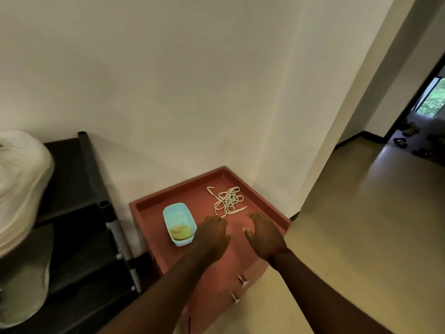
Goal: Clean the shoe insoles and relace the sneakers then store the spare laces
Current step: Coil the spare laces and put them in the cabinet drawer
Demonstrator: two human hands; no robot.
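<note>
Both hands hover low over the red-brown counter (192, 196), the rimmed top of a small cabinet with two metal drawer handles (242, 280) on its front. The left hand (213, 233) is just beside a light blue plastic tub (177, 216), and the right hand (263, 233) is nearer the counter's right edge. Their fingers (255, 216) are stretched out and relaxed, gripping nothing. The loose white shoelaces (227, 201) lie in a tangled heap on the far right of the counter, just beyond the fingertips and untouched, apart from the tub. The tub is open, and something yellow-green (179, 232) sits in its near end, though what it is cannot be made out. No sneaker or insole shows on the counter, so whether the cleaning and relacing are finished cannot be read from here. A blurred white shape (19, 184) rests on the dark shoe rack (72, 169) at the left, but what it is stays unclear. Judging by the spare laces set out beside an open container, the work looks to be at its last part. What is left is to gather the laces into a tidy bundle and put them away, most likely in the tub or a drawer.
</note>
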